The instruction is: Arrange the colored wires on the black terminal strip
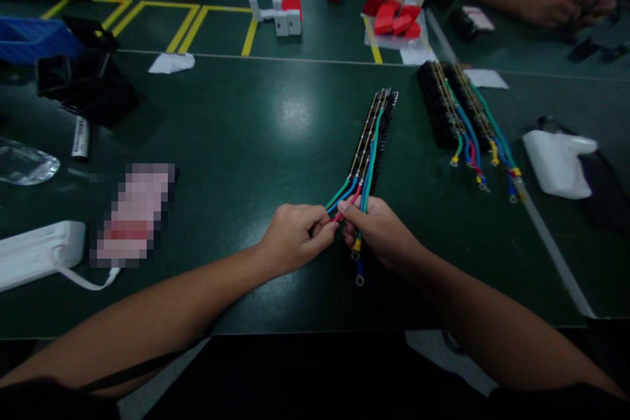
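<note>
- Black strip (368, 134), long and narrow, with brass-coloured rails, slanting away over the worktop (236, 144).
- Green, blue and red wires (357, 192), trailing from the strip's near end.
- Ring terminals (359, 272), blue- and yellow-sleeved, well past the strip's near end.

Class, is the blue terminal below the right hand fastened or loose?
Loose: the blue terminal juts past the right hand, ring unattached.

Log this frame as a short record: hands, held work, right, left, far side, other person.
Left hand: closed on wires at the strip's near end
Right hand: gripping green and blue wires; ring terminals show below it
Held work: black wired strip
Right: two similar strips, white object
Left: blue bin, white cable
Far side: red parts, grey-and-red part
Other person: hands at upper right
</note>
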`<state>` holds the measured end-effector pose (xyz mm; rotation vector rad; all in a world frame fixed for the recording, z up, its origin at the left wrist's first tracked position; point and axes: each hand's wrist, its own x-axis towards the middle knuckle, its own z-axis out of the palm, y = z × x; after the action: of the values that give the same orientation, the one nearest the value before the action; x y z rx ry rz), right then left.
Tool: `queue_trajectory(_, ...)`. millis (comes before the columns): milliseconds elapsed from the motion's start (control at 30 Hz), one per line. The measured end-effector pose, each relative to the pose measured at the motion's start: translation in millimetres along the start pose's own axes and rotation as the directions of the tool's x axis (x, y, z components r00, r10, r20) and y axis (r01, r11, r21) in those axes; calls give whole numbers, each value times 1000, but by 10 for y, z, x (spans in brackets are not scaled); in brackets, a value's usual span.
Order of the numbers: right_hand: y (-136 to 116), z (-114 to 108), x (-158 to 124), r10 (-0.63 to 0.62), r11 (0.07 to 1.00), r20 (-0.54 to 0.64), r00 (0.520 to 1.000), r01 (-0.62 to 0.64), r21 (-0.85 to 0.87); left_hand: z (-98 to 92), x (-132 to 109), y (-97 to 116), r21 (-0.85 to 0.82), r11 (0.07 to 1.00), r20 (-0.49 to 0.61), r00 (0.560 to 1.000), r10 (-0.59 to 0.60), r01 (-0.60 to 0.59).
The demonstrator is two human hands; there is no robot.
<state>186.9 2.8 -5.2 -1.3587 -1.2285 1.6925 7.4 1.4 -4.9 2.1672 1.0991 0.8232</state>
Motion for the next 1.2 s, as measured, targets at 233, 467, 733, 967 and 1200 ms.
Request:
queue_trajectory(233, 2, 17, -19, 9, 1000, -20, 1000, -8, 26, 9, 17, 20, -21, 999, 9, 999, -47, 47)
queue_trajectory(467, 15, 16, -16, -1, 999, -9, 1000, 1, 42, 8, -18, 21, 17, 1000, -10, 1000, -8, 8)
queue_trajectory(733, 16, 15, -13, -18, 998, 3, 1000, 18, 58, 5, -17, 19, 20, 1000, -38, 999, -8, 9)
queue_trajectory(967, 15, 45, -34, -6, 997, -74, 997, 12, 72, 5, 21, 37, -111, 986, 16, 992, -127, 128)
queue_trajectory(1200, 23, 51, -40, -9, 997, -85, 996, 15, 70, -1, 33, 61, -115, 983, 19, 990, -139, 141)
